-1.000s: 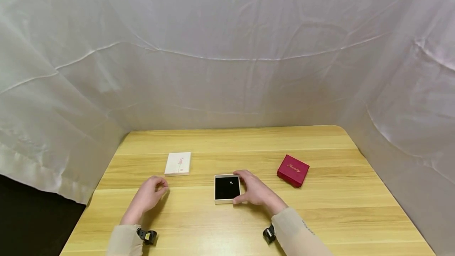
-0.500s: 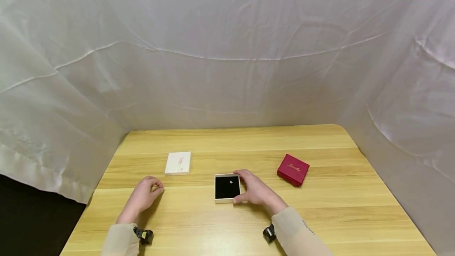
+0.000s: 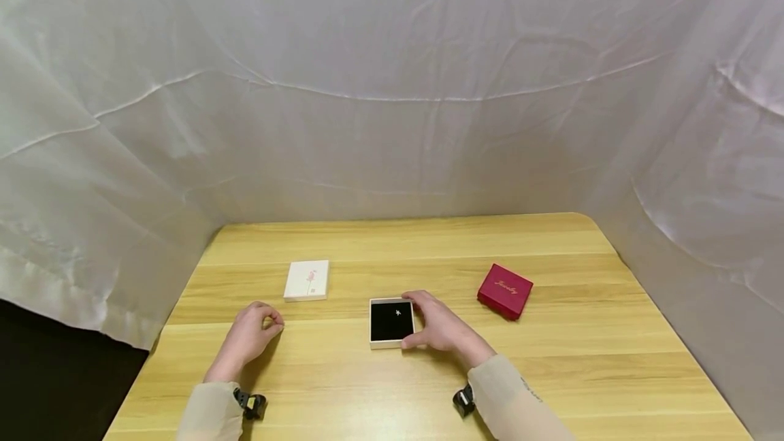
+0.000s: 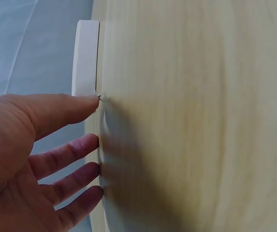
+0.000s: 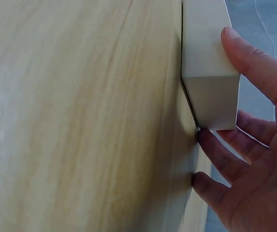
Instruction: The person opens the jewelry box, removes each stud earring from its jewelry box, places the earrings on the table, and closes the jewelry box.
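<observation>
An open white jewelry box (image 3: pixel 386 344) with a black pad (image 3: pixel 387 325) sits mid-table. On the pad lies a small silvery star-shaped earring (image 3: pixel 398 313). My right hand (image 3: pixel 444 327) grips the box at its right side, thumb on the near edge and forefinger at the far edge; the right wrist view shows the thumb on the box wall (image 5: pixel 208 43). My left hand (image 3: pixel 248 333) is low over the table, left of the box. It pinches a tiny silvery spiky piece (image 4: pixel 100 95), likely a matching star earring, at the thumb tip; the forefinger is hidden behind the thumb.
A white lid (image 3: pixel 307 280) with a pink flower print lies beyond my left hand. At the right stands a closed red box (image 3: pixel 505 291) with gold "Jewelry" lettering. Pale curtains (image 3: pixel 392 155) hang behind and beside the wooden table (image 3: pixel 582 359).
My left hand has shifted slightly left, away from the white box, then stays almost still. The right hand and the boxes keep their places.
</observation>
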`<state>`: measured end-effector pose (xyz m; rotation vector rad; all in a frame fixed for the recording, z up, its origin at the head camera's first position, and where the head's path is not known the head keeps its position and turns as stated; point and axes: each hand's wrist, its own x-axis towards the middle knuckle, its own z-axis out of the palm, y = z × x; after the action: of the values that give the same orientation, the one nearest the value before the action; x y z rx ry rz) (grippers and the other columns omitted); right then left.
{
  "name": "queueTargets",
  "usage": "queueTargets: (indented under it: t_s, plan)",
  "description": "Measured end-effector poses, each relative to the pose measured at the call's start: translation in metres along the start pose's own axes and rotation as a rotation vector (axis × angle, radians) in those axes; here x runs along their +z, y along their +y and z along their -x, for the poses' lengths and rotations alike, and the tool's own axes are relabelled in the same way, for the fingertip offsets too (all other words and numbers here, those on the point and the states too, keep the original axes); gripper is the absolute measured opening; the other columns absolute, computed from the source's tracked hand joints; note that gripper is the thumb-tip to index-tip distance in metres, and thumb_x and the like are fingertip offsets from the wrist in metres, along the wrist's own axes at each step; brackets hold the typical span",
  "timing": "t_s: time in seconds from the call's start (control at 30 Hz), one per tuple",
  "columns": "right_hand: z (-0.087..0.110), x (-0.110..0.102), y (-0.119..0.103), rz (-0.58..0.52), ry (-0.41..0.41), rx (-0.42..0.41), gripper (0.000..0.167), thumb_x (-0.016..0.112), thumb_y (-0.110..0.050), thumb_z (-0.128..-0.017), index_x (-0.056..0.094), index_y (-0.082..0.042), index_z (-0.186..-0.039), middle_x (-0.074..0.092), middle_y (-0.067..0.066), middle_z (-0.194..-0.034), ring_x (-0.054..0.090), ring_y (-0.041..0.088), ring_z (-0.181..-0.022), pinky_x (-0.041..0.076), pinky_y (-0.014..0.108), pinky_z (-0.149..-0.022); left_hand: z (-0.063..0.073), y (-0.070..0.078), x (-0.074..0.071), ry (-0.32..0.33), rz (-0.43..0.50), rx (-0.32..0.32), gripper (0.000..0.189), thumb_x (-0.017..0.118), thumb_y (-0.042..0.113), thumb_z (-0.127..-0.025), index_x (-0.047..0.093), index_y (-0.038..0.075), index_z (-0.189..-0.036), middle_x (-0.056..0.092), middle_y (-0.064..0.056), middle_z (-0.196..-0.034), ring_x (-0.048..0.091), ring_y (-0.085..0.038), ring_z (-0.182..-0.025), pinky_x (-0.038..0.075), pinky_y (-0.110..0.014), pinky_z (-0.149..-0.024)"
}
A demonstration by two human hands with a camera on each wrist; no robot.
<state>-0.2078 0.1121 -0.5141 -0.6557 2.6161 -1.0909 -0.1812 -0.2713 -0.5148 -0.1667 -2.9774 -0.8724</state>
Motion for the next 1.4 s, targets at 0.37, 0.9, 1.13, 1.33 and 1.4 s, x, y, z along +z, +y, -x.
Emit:
queueTargets:
  t_s: [0.37, 0.9, 1.13, 1.33, 1.4]
  plan:
    - [0.0, 0.0, 0.0, 0.004, 0.002, -0.003, 0.088, 0.09, -0.028, -0.07, 0.046, -0.003, -0.142, 0.048, 0.013, -0.141, 0.045, 0.03, -0.129, 0.035, 0.049, -0.109, 0.0, 0.0, -0.001, -0.019, 0.025, -0.025, 0.006, 0.073, 0.005, -0.084, 0.069, 0.009, -0.083, 0.063, -0.017, -0.105, 0.056, -0.04, -0.104, 0.043, -0.058, -0.093]
    - [0.004, -0.003, -0.002, -0.007, -0.025, 0.002, 0.101, 0.09, -0.033, -0.069, 0.036, -0.006, -0.149, 0.04, 0.013, -0.149, 0.039, 0.031, -0.135, 0.03, 0.05, -0.112, 0.011, 0.028, -0.006, -0.035, 0.1, 0.011, 0.034, 0.077, 0.009, -0.082, 0.065, -0.003, -0.112, 0.061, -0.022, -0.116, 0.056, -0.042, -0.111, 0.043, -0.059, -0.097]
    - [0.004, -0.005, -0.001, 0.018, -0.002, -0.015, 0.097, 0.089, -0.031, -0.071, 0.037, -0.001, -0.147, 0.043, 0.015, -0.146, 0.042, 0.031, -0.132, 0.032, 0.049, -0.111, 0.003, 0.051, 0.005, -0.06, 0.094, 0.112, 0.036, 0.075, 0.014, -0.086, 0.064, 0.0, -0.118, 0.06, -0.02, -0.124, 0.054, -0.041, -0.117, 0.042, -0.058, -0.099]
    - [0.003, -0.003, -0.002, 0.007, 0.004, -0.012, 0.089, 0.089, -0.031, -0.071, 0.044, 0.001, -0.141, 0.05, 0.014, -0.137, 0.049, 0.029, -0.123, 0.038, 0.048, -0.107, -0.004, 0.076, 0.02, -0.102, 0.14, 0.162, 0.039, 0.076, 0.015, -0.086, 0.064, 0.002, -0.121, 0.058, -0.017, -0.129, 0.051, -0.039, -0.123, 0.039, -0.056, -0.104]
    - [0.003, -0.003, -0.003, -0.002, 0.007, -0.014, 0.089, 0.09, -0.031, -0.071, 0.044, 0.001, -0.141, 0.05, 0.014, -0.136, 0.05, 0.03, -0.122, 0.038, 0.048, -0.106, -0.007, 0.085, 0.025, -0.108, 0.15, 0.179, 0.039, 0.076, 0.015, -0.086, 0.064, 0.003, -0.121, 0.06, -0.015, -0.127, 0.053, -0.036, -0.121, 0.04, -0.054, -0.103]
